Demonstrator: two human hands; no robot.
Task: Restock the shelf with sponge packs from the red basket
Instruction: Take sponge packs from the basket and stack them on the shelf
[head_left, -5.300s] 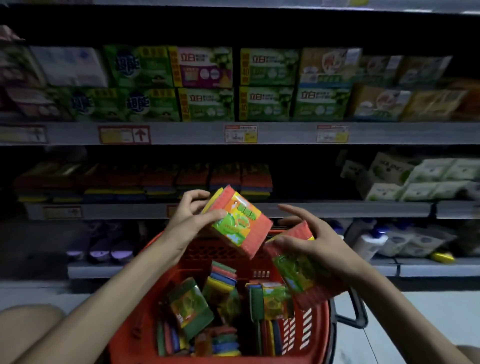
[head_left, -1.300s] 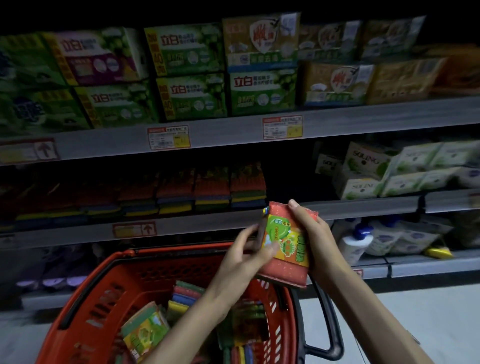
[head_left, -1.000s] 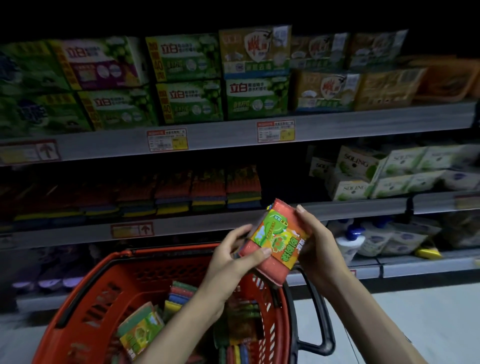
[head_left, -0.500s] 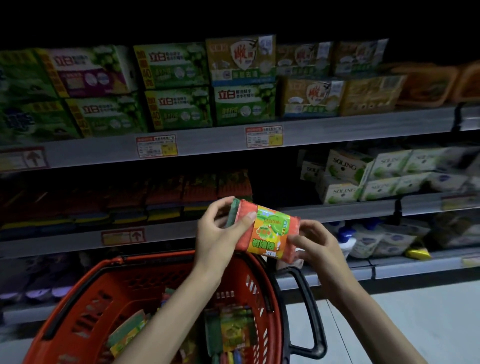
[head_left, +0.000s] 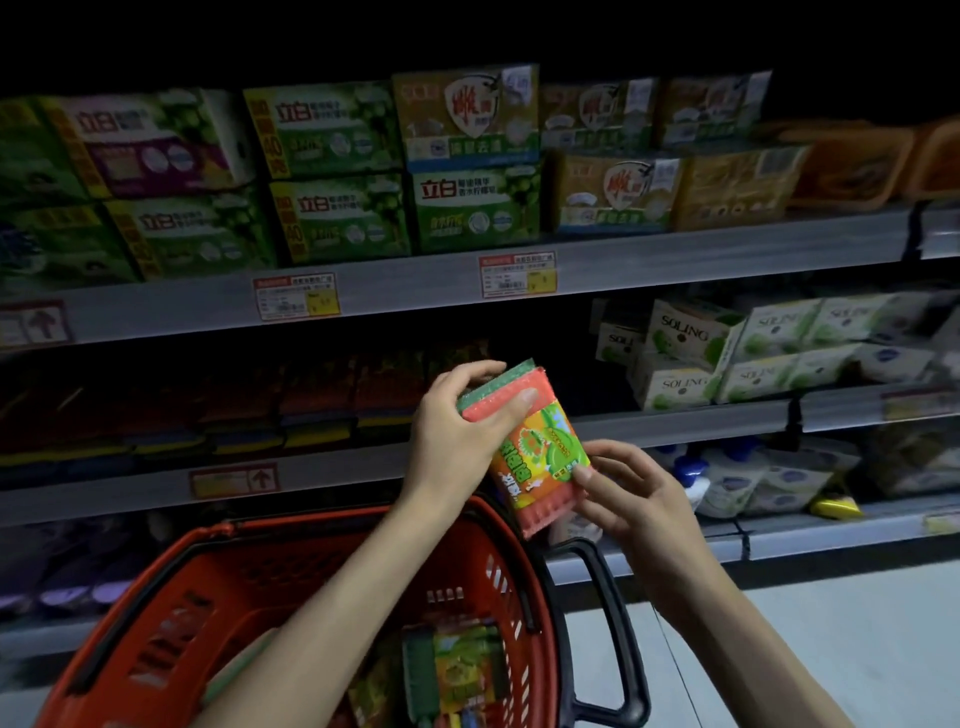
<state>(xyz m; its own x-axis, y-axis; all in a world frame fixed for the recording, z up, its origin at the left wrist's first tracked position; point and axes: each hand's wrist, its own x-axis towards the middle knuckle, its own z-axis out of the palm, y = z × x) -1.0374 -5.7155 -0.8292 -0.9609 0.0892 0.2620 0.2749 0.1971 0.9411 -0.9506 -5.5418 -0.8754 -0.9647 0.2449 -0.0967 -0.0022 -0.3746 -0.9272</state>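
While left hand (head_left: 457, 434) clasps the sponge pack (head_left: 540, 449) top, right hand (head_left: 636, 501) pinches its bottom.

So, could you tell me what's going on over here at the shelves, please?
A person is restocking sponges. Their left hand grips the top of a sponge pack while the right hand pinches its lower edge, holding it above the red basket. The pack is not yet on the middle shelf, where a row of similar packs sits. More packs lie in the basket.
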